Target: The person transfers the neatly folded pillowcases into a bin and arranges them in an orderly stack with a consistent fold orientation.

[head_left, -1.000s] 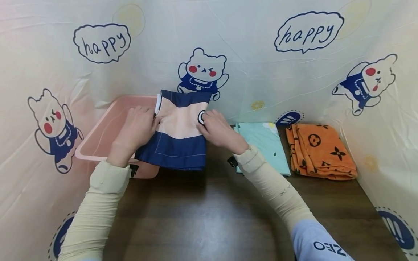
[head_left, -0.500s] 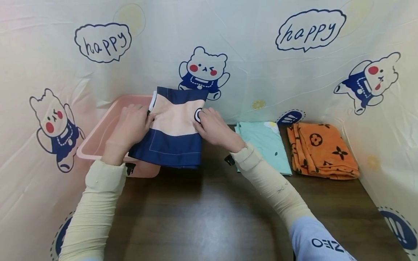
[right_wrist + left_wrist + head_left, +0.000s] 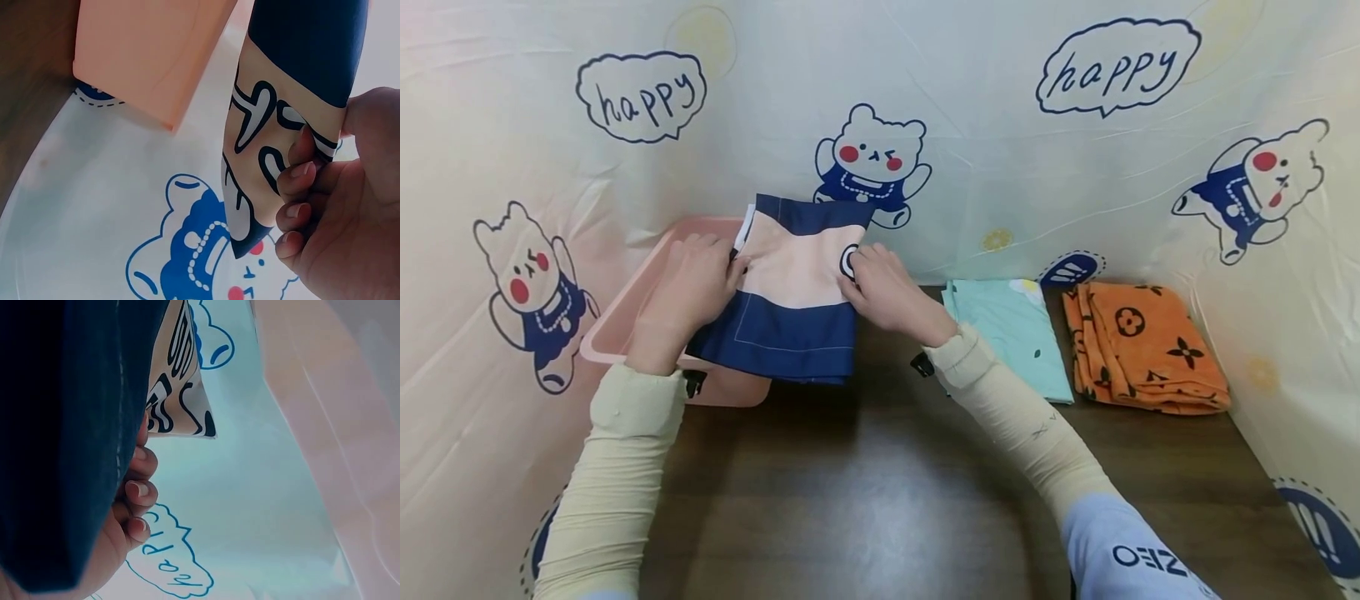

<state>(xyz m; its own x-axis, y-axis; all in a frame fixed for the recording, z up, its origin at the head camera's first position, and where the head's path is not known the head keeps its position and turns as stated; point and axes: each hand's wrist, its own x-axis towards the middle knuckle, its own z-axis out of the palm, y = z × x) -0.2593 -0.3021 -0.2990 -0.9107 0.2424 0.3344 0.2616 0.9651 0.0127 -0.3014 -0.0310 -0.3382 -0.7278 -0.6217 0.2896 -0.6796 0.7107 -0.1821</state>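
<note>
Both hands hold up a folded navy-and-peach garment point(image 3: 797, 267), which overlaps the right part of a pink plastic tub point(image 3: 625, 296) in the head view. My left hand point(image 3: 688, 283) grips its left side, thumb in front and fingers curled behind. On the opposite side my right hand point(image 3: 883, 287) pinches the edge beside a black-and-white printed mark. Bold black-and-white lettering covers the garment's peach underside point(image 3: 253, 134) in the right wrist view. In the left wrist view, curled fingertips point(image 3: 142, 490) show behind the navy cloth point(image 3: 69, 437).
A folded mint-green cloth point(image 3: 1007, 333) lies on the dark wooden table point(image 3: 880, 492), right of the right hand. Beside it sits a folded orange cloth point(image 3: 1150, 350) with black motifs. A white curtain point(image 3: 985, 125) printed with bears surrounds the table at the back and sides.
Both hands have carried the folded garment to the left and slightly up, farther over the pink tub. Their grips look the same. The folded cloths on the right have stayed put.
</note>
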